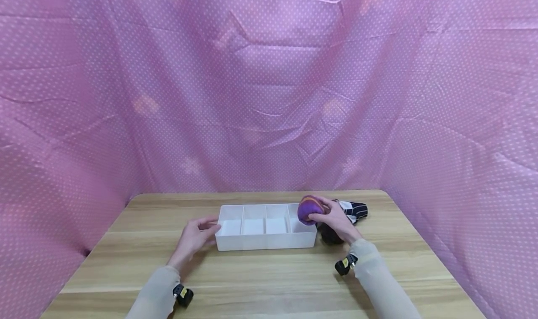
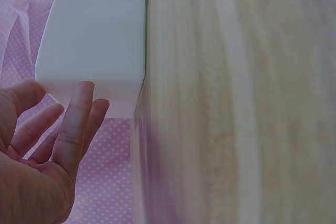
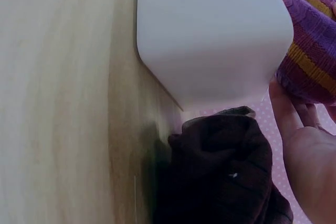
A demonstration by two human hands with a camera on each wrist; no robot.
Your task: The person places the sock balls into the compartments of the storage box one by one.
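A white box (image 1: 265,241) with several compartments in a row stands on the wooden table. At its left end is my left hand (image 1: 196,237); in the left wrist view the thumb is at the rim corner and fairly straight fingers (image 2: 76,121) rest against the end wall. My right hand (image 1: 336,218) grips a rolled-up knitted sock (image 1: 310,210) over the box's rightmost compartment. The right wrist view shows the sock's (image 3: 310,51) purple, maroon and yellow stripes. Below that hand, a dark bundled cloth (image 3: 220,166) lies beside the box's right end.
A black-and-white striped cloth piece (image 1: 357,210) lies right of the box, behind the right hand. Pink dotted fabric (image 1: 260,99) hangs behind the table and along both sides. Bare wooden tabletop (image 1: 260,281) shows in front of the box.
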